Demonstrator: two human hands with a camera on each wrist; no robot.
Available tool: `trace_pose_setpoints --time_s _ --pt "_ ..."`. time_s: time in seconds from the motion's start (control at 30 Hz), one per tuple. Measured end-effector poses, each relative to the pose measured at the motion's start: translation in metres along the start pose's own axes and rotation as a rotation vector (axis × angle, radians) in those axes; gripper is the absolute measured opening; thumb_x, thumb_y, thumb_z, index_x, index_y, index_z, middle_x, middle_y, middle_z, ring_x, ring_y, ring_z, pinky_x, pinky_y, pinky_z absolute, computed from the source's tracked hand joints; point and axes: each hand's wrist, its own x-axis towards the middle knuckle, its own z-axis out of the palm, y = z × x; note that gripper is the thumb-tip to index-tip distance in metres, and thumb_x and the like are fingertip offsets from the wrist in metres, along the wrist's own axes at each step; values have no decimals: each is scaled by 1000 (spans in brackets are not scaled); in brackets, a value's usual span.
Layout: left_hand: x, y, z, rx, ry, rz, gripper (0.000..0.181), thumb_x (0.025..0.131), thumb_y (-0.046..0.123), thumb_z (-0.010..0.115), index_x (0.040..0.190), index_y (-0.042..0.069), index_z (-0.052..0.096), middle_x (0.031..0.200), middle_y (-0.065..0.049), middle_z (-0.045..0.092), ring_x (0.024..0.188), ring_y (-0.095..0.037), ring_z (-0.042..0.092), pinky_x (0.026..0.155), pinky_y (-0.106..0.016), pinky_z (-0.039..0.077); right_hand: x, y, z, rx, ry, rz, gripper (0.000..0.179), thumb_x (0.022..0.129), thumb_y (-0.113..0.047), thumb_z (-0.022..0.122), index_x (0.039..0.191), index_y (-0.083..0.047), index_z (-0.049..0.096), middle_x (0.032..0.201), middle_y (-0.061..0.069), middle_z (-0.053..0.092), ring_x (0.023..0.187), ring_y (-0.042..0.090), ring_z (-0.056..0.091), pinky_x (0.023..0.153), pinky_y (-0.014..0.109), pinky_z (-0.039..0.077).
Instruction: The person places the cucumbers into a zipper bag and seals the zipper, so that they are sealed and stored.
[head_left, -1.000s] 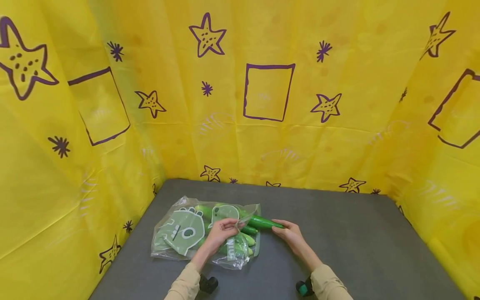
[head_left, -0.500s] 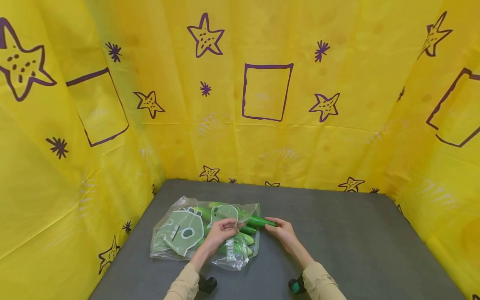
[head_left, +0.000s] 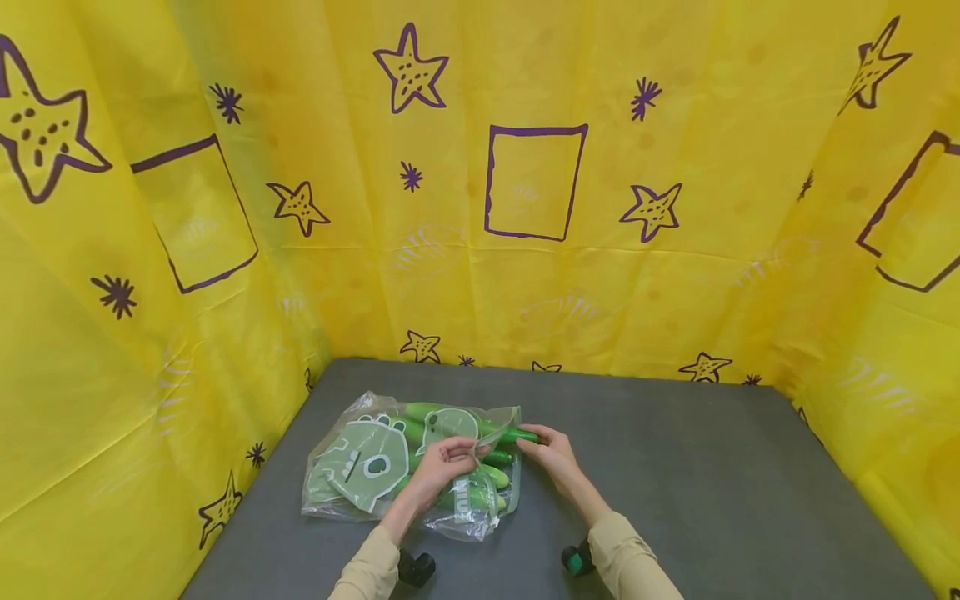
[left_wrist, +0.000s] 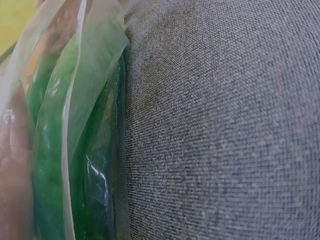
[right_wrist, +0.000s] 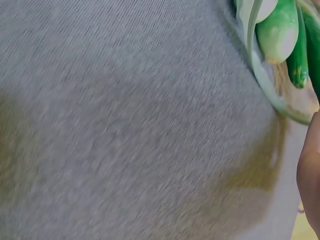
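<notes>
A clear plastic bag [head_left: 371,462] with green cartoon monsters printed on it lies flat, its mouth facing right. Several cucumbers [right_wrist: 277,37] fill it, their pale and dark green ends showing near the opening. My left hand [head_left: 442,467] pinches the upper edge of the mouth and lifts it. With thumb and fingers my right hand [head_left: 555,458] holds the tip of a dark green cucumber [head_left: 519,435], most of whose length lies inside the bag. In the left wrist view, the film [left_wrist: 107,35] overlaps green cucumbers; only my thumb [right_wrist: 310,175] shows in the right wrist view.
The bag rests on a grey cloth-covered table [head_left: 675,500]. Yellow curtains [head_left: 525,292] with purple starfish drawings enclose its back and sides. A dark wrist device [head_left: 416,569] sits below each hand.
My right hand has moved left, sliding the cucumber deeper into the bag, so less of it sticks out. My left hand keeps its hold on the bag's edge.
</notes>
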Motion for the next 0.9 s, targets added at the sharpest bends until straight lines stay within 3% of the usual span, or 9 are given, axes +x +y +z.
trace_pose_setpoints --time_s 0.37,0.53,0.73,0.9 --pt "3 -2 4 -47 -16 -5 43 83 -7 61 123 -16 49 110 -8 71 109 -28 64 85 -23 54 11 -6 18 9 -2 -24 31 82 -6 69 110 6 66 102 17 70 79 6 60 71 20 50" --pt "3 -2 4 -46 -5 -14 42 83 -8 60 123 -17 48 110 -11 70 110 -31 63 85 -22 54 13 -8 24 9 12 -35 31 81 -3 67 110 7 65 101 19 70 76 6 58 67 19 50" --pt "1 2 3 -33 -2 -18 42 83 -6 60 123 -16 49 116 -21 65 115 -43 55 86 -23 54 13 -5 34 -29 31 -46 30 83 -2 64 112 6 63 105 21 67 77 7 55 64 18 47" --pt "0 4 2 -20 1 -22 42 83 -5 61 122 -16 50 115 -20 66 113 -43 57 85 -23 54 13 4 40 -74 41 -39 29 86 -3 62 114 4 64 109 21 66 83 11 55 67 17 45"
